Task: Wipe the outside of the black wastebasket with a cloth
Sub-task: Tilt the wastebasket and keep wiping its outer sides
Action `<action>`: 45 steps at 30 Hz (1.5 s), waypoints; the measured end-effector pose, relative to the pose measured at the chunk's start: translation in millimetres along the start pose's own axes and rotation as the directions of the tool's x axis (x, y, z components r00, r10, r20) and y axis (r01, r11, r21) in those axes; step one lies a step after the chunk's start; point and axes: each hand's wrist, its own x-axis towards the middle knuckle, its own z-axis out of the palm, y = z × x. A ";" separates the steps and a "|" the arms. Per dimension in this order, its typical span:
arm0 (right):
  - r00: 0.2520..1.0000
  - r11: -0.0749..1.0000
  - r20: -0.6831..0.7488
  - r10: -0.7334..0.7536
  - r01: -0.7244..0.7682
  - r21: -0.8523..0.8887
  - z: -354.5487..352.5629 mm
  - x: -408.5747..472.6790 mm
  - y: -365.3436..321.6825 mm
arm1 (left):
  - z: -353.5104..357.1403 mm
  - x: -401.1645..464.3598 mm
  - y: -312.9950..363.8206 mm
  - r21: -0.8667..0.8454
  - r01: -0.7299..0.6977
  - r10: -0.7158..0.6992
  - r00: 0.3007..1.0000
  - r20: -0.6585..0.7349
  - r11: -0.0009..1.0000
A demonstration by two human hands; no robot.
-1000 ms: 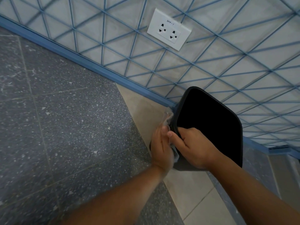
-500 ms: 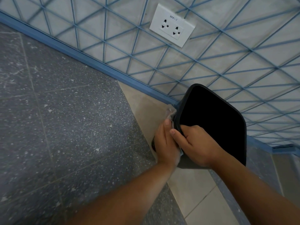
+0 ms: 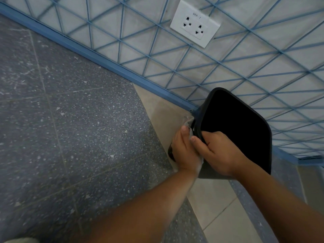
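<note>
Right hand gripped the black wastebasket rim, fingers curled over it. Left hand pressed the cloth vs its outer side w/ fingers fairly straight.

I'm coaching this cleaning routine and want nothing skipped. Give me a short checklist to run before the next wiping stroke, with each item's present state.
1. Right hand grips the rim of the black plastic wastebasket to steady it: ok.
2. Left hand presses the pale grey cloth against the basket's outer side wall: ok.
3. Cloth lies between palm and wall: ok, as its edges show around the hand.
4. Basket bottom seated on the beige floor tile: cannot tell, hidden.
5. Far sides already wiped: cannot tell.
6. White wall socket away from the cloth: ok.
</note>
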 end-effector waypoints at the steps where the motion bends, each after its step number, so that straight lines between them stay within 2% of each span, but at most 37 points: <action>1: 1.000 1.000 0.002 -0.009 0.009 0.008 -0.9 0.0 1.7 | 4.3 -1.6 4.6 0.044 -0.020 0.021 1.000 -0.012 0.999; 4: 1.000 0.999 0.006 -0.020 0.020 0.030 -1.7 -5.0 3.1 | 3.7 -14.3 5.0 0.225 -0.087 0.088 0.996 0.007 0.970; 7: 0.999 0.999 -0.017 0.040 -0.040 0.026 -0.9 -12.6 4.2 | -7.9 -12.2 -3.9 0.098 -0.042 0.037 0.998 0.047 0.994; 10: 0.996 0.997 -0.054 0.072 -0.071 0.033 2.5 -13.5 -2.0 | -6.4 -8.2 -7.2 0.123 0.034 -0.032 0.999 -0.018 0.992; 12: 0.995 0.997 -0.068 0.073 -0.070 0.038 4.4 -8.1 -5.0 | -0.8 -13.4 0.7 0.189 -0.034 0.055 0.993 -0.106 0.981; 14: 0.996 0.997 -0.055 0.067 -0.065 0.042 5.8 -3.6 -4.6 | 6.4 -21.5 8.1 0.209 -0.095 0.124 0.984 -0.129 0.973; 20: 0.997 0.996 -0.057 0.052 -0.048 0.070 7.2 -4.0 -0.9 | -0.4 -22.2 2.6 0.189 -0.203 0.217 0.974 -0.058 0.961; 24: 0.995 0.995 -0.060 0.078 -0.074 0.068 7.4 -4.0 1.1 | 0.7 -16.6 6.9 0.104 -0.054 0.059 0.997 -0.042 0.993; 26: 0.996 0.994 -0.047 0.072 -0.068 0.080 8.1 -6.8 -0.8 | -0.8 -22.1 13.8 0.095 -0.073 0.078 0.996 -0.052 0.993; 28: 0.997 0.995 -0.031 0.073 -0.071 0.070 8.6 -8.5 -2.7 | -5.6 -21.3 9.9 0.103 -0.083 0.083 0.997 0.004 0.991; 31: 0.995 0.994 -0.019 0.099 -0.098 0.051 8.1 -10.0 -2.9 | -8.8 -7.9 -3.2 -0.097 0.042 -0.035 0.997 0.073 0.994; 32: 0.994 0.993 -0.024 0.108 -0.106 0.057 7.0 -10.4 -2.1 | -7.0 -5.3 -2.0 -0.099 0.074 -0.066 0.994 0.083 0.992; 36: 0.997 0.996 -0.027 0.077 -0.076 0.055 2.4 -9.1 -0.7 | -0.8 -13.2 6.9 0.091 -0.004 -0.004 0.997 0.083 0.996; 37: 0.997 0.996 -0.026 0.075 -0.074 0.044 2.3 -8.6 -0.7 | -4.0 -12.7 8.3 0.054 -0.001 -0.004 0.995 0.101 0.999; 40: 0.992 0.992 -0.029 0.123 -0.122 0.020 3.1 -8.9 -2.6 | -3.7 1.6 8.3 -0.119 0.207 -0.199 0.977 0.075 0.971; 43: 0.992 0.993 -0.041 0.117 -0.115 0.035 1.1 -6.3 -5.3 | -0.6 -4.9 10.7 0.005 0.167 -0.167 0.986 0.016 0.986; 45: 0.994 0.994 -0.035 0.107 -0.106 0.029 1.1 -4.1 -6.4 | -6.3 -7.6 4.5 0.013 0.126 -0.127 0.991 0.047 0.992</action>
